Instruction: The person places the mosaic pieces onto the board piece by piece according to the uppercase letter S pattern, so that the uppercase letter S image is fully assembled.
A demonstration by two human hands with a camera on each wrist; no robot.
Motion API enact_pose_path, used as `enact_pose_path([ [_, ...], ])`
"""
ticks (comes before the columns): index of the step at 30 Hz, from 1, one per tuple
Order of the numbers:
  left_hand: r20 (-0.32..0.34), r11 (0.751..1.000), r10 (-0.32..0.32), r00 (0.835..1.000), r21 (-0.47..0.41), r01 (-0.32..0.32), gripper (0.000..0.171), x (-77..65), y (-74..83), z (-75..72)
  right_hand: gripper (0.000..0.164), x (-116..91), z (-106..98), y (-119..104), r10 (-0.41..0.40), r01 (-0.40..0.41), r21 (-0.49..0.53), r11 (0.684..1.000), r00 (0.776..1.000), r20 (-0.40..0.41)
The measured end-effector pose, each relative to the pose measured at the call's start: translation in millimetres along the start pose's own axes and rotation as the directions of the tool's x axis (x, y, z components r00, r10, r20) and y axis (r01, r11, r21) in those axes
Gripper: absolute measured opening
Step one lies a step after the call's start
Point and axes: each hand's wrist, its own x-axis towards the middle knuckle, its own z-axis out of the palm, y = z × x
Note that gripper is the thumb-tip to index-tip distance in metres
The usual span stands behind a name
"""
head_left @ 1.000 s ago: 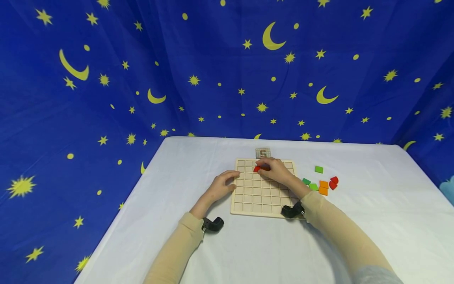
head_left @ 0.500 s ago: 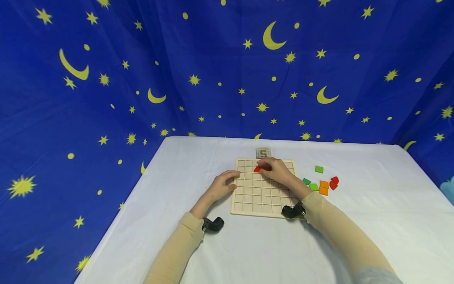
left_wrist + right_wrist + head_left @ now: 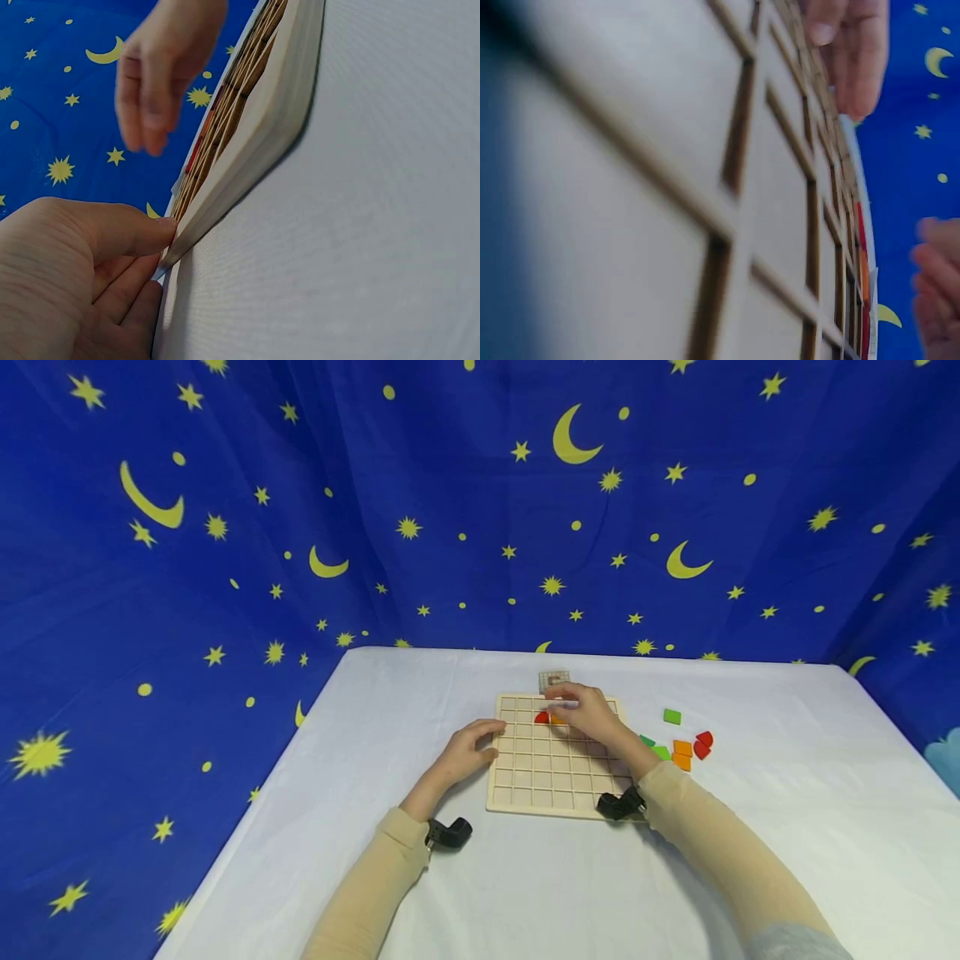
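Head view | and the right hand [image 3: 592, 713] has lifted, fingers relaxed, nothing visibly held | orange piece [image 3: 557, 719] uncovered beside red piece [image 3: 542, 717] on the gridded board [image 3: 542, 777], looks placed | left hand [image 3: 467, 753], relaxed, touches its left edge

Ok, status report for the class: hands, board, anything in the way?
Left hand touches left edge of grid board. Right hand above it, seemingly holding nothing. Red piece, orange piece on board. Right hand partly hides the orange one.

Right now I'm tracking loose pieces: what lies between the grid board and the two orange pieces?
In the head view, a dark green piece and a light green piece, with the right forearm partly in front.
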Motion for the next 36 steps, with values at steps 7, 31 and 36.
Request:
enact_pose_path([
  [7, 0.007, 1.0, -0.011, 1.0, -0.005, 0.011, 0.047, 0.2, 0.0, 1.1, 0.031, -5.9, -31.7, -13.7, -0.006, 0.011, 0.051, 0.999, 0.996, -0.089],
  [31, 0.014, 0.999, -0.042, 0.999, 0.017, 0.041, 0.046, -0.2, 1.5, -0.4, 0.041, -97.1, -130.2, 81.4, 0.235, -0.282, -0.155, 0.947, 0.935, -0.265],
  [36, 0.013, 0.999, -0.038, 0.999, 0.009, 0.038, 0.046, -0.8, 1.0, 1.8, 0.038, -108.6, -127.1, 67.7, 0.244, -0.286, -0.153, 0.946, 0.938, -0.246],
])
